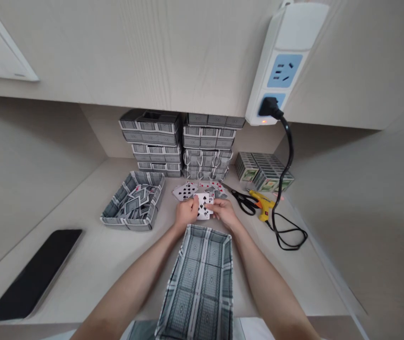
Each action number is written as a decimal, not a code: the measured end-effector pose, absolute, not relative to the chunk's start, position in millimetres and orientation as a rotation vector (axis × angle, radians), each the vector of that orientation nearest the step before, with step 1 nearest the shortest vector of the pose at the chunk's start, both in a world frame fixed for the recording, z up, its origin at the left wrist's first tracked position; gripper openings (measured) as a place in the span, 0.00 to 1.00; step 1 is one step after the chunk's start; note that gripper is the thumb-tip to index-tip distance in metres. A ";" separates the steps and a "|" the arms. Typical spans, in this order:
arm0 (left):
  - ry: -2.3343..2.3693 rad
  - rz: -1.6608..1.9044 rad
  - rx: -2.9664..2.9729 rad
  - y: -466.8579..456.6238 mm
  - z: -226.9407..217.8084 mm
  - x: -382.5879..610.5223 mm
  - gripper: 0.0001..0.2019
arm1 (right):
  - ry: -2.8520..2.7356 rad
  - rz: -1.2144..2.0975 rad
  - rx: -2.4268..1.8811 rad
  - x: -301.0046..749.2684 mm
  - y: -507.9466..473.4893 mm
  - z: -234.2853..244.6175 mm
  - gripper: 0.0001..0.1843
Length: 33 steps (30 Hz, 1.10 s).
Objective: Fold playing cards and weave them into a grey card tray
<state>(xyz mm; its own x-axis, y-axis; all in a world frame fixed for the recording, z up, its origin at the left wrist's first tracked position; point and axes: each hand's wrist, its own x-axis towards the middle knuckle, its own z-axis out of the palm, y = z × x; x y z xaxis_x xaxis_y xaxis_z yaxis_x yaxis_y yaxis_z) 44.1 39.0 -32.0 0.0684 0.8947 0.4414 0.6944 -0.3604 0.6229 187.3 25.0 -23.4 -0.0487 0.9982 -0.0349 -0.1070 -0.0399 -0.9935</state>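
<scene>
My left hand (186,212) pinches the left side of some playing cards (203,208), face up with black spades showing. On their right side the fingers of my right hand (225,212) are closed, with the thumb across the face. How many cards are held I cannot tell. Just beyond lie loose playing cards (185,191), some black and some red. Between my forearms, nearest my body, stands a long open box (202,278) made of grey patterned playing cards. A second card box (147,227) at the left holds many loose cards and cut pieces.
Stacked card boxes (157,137) stand against the back wall. Card packs (269,170) sit at the back right. Black scissors (246,203) and a yellow glue gun (263,204) lie right, its cord (290,156) rising to a power strip (283,66). A black flat pad (35,274) lies left.
</scene>
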 end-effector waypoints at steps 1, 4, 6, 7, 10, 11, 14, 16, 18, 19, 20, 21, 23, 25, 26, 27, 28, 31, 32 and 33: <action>1.607 1.168 2.105 38.9 -32.0 44.0 0.23 | -1.147 1.318 -1.136 187.3 24.9 -23.4 0.13; 1.606 1.146 2.112 39.0 -32.0 43.2 0.23 | -1.151 1.304 -1.146 186.6 24.8 -23.5 0.14; 1.609 1.137 2.096 39.4 -32.0 42.7 0.23 | -1.145 1.290 -1.150 185.8 24.9 -24.0 0.13; 1.601 1.134 2.084 39.8 -32.2 42.5 0.22 | -1.139 1.279 -1.150 185.5 25.2 -24.4 0.13; 1.522 1.143 2.048 41.8 -33.0 41.9 0.21 | -1.103 1.238 -1.148 185.6 26.9 -26.4 0.13; 1.476 1.147 2.042 42.7 -33.6 41.6 0.20 | -1.085 1.224 -1.149 186.1 27.8 -27.3 0.13; 1.332 1.138 2.041 45.9 -35.9 40.4 0.17 | -1.038 1.177 -1.162 188.4 30.8 -30.6 0.14; 1.275 1.117 2.030 48.5 -37.8 39.4 0.16 | -1.036 1.136 -1.180 189.5 32.3 -33.1 0.14; 1.264 1.102 1.997 51.1 -39.6 38.7 0.16 | -1.058 1.097 -1.200 189.8 33.1 -35.4 0.14; 1.267 1.095 1.977 52.3 -40.4 38.4 0.16 | -1.075 1.081 -1.206 189.7 33.3 -36.2 0.14; 1.273 1.089 1.958 53.3 -41.0 38.1 0.16 | -1.095 1.062 -1.210 189.7 33.4 -36.7 0.14; 1.280 1.084 1.940 54.1 -41.5 38.0 0.17 | -1.121 1.040 -1.215 189.9 33.5 -36.8 0.15; 1.293 1.089 1.915 54.4 -41.9 38.2 0.17 | -1.192 0.988 -1.232 191.4 33.6 -35.7 0.15; 1.310 1.117 1.911 53.1 -41.5 38.9 0.17 | -1.272 0.924 -1.252 194.5 33.7 -33.4 0.14; 1.318 1.136 1.918 51.9 -41.0 39.4 0.17 | -1.309 0.896 -1.256 196.3 33.7 -32.0 0.14; 1.326 1.155 1.930 50.5 -40.3 39.8 0.16 | -1.338 0.882 -1.250 197.9 33.6 -30.8 0.14; 1.337 1.174 1.943 48.9 -39.4 40.2 0.16 | -1.357 0.887 -1.235 199.2 33.4 -29.9 0.14; 1.365 1.196 1.990 44.9 -36.7 40.8 0.17 | -1.351 0.995 -1.148 199.8 33.1 -29.4 0.13; 1.369 1.194 2.003 44.0 -36.0 40.8 0.17 | -1.338 1.035 -1.120 199.2 33.1 -30.0 0.13; 1.367 1.189 2.013 43.3 -35.5 40.7 0.17 | -1.327 1.060 -1.101 198.5 33.3 -31.0 0.13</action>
<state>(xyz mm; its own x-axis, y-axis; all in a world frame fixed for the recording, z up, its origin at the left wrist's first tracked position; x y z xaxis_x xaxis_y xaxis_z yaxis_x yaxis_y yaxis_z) 40.7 43.3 -35.5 0.1465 0.9000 0.4106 0.5315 -0.4217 0.7346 198.5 33.3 -31.0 -0.0120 0.9836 0.1799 0.0419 0.1803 -0.9827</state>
